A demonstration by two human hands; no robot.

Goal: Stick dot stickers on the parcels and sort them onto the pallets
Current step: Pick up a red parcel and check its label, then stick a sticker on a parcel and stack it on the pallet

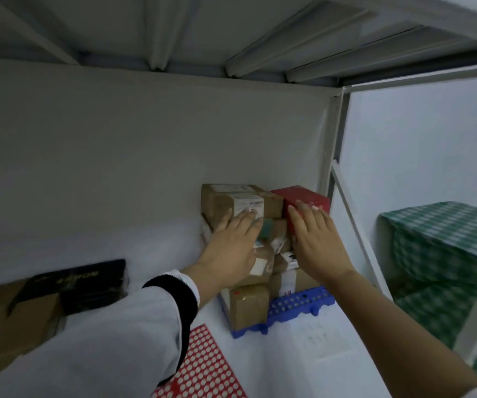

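Note:
A stack of brown cardboard parcels [248, 305] stands on a blue pallet [300, 304] against the back wall of a white shelf. On top lie a taped brown parcel [240, 198] and a red box [303, 196]. My left hand [231, 248] lies flat with straight fingers against the front of the brown parcels. My right hand [314, 239] presses with spread fingers against the front of the red box. A red sheet of white dot stickers [202, 369] lies on the shelf surface in front of the pallet.
A black flat box [87, 282] and loose brown parcels [21, 326] lie at the left. A metal rack upright [337, 145] stands right of the stack; a green checked cloth [444, 254] covers something beyond it. A shelf underside is overhead.

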